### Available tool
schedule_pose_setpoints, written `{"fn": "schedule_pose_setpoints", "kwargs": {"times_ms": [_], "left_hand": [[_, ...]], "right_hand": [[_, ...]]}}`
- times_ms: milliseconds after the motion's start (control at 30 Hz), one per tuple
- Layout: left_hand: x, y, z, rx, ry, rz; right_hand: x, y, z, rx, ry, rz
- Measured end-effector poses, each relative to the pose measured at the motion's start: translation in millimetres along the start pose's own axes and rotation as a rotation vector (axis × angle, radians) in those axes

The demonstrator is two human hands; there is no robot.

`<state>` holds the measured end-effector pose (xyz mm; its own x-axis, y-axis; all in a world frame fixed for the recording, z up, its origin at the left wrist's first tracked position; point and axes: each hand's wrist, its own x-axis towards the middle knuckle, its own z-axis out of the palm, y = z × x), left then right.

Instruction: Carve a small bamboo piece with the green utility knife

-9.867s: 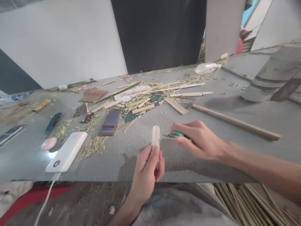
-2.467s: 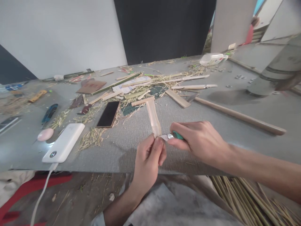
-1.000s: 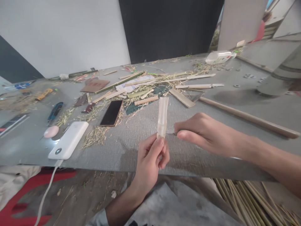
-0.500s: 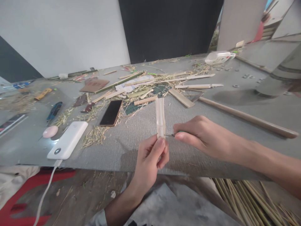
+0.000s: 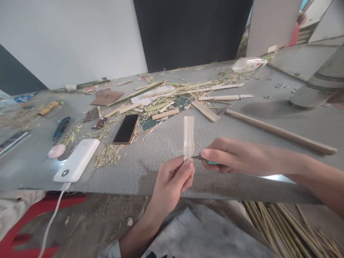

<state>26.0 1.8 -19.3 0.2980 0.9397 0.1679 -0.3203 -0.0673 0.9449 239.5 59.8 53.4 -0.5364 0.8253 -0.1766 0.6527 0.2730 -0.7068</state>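
A pale bamboo strip (image 5: 188, 134) stands nearly upright over the table's front part, its lower end pinched between the thumb and fingers of my left hand (image 5: 173, 182). My right hand (image 5: 228, 156) is closed round a small knife with a green handle (image 5: 212, 162). The knife's thin dark blade (image 5: 197, 157) points left and meets the strip's lower end, just above my left fingertips. Most of the handle is hidden in my right fingers.
A phone (image 5: 126, 129), a white power bank (image 5: 77, 159) with a cable and a blue cutter (image 5: 61, 128) lie left. Bamboo pieces and shavings (image 5: 158, 95) cover the middle back. A long wooden stick (image 5: 282, 132) and a large cylinder (image 5: 319, 84) are right.
The strip has shifted slightly right and tilts less toward the left. My right hand has turned and moved a little, and more of the knife's blade and green handle shows.
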Motion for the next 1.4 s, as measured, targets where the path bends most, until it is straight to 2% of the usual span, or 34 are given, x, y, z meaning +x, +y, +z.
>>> {"fn": "schedule_pose_setpoints", "kwargs": {"times_ms": [67,133,233,300,367,433,500,567,767,1100,1400], "left_hand": [[0.2,0.3,-0.2,-0.001,-0.008,-0.013],[0.8,0.0,-0.3,-0.026,-0.008,-0.018],[2.1,-1.1,-0.4,-0.088,-0.012,-0.031],[3.0,-1.5,-0.2,-0.123,-0.010,-0.040],[3.7,-1.1,0.4,-0.152,0.004,-0.046],[4.2,0.0,1.3,-0.184,0.025,-0.055],[4.7,1.2,2.4,-0.224,0.043,-0.064],[5.1,1.8,3.2,-0.248,0.058,-0.061],[5.9,1.3,4.2,-0.259,0.083,-0.054],[3.3,-0.3,2.0,-0.111,0.066,-0.053],[2.6,-2.1,3.5,-0.108,0.072,-0.058]], "right_hand": [[1.1,3.1,-2.9,0.170,-0.172,0.152],[2.7,3.7,-6.0,0.276,-0.290,0.212],[4.3,0.0,-9.1,0.337,-0.423,0.154],[4.4,-3.7,-8.5,0.348,-0.459,0.039],[4.4,-6.4,-5.2,0.250,-0.312,-0.142],[4.9,-6.2,0.0,0.039,-0.044,-0.323],[5.9,-3.0,5.5,-0.173,0.143,-0.416],[6.8,1.5,9.9,-0.310,0.228,-0.434],[7.8,6.6,16.0,-0.424,0.287,-0.440],[6.8,7.2,20.6,-0.489,0.318,-0.393],[2.3,1.9,30.0,-0.687,0.537,-0.434]]}}
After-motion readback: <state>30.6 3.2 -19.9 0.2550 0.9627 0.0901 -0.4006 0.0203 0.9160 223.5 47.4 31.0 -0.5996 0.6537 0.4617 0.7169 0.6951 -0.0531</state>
